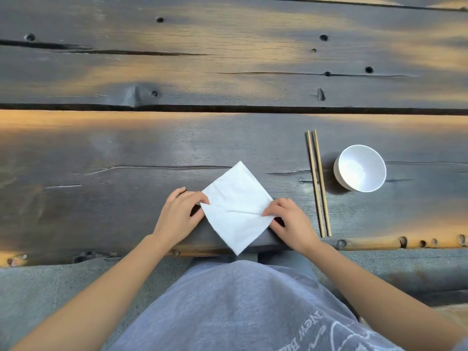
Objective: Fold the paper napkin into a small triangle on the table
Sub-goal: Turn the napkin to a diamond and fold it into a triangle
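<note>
A white square paper napkin (236, 206) lies on the dark weathered wooden plank table (126, 148), turned like a diamond with one corner pointing toward the far edge and the opposite corner reaching just over the near edge. A crease runs across its middle from the left corner to the right corner.

The left hand (177, 215) rests at the napkin's left corner, thumb and forefinger pinching the paper there, the other fingers curled against the tabletop. The right hand (288, 221) sits at the right corner, its fingertips pressed together on the paper at the end of the crease; whether the corner is lifted or only pressed flat cannot be told.

To the right of the napkin, a pair of slim light-brown wooden chopsticks (318, 183) lies side by side, running from the near edge toward the far edge. Just beyond them to the right stands a small round white bowl (359, 168), apart from the chopsticks.
</note>
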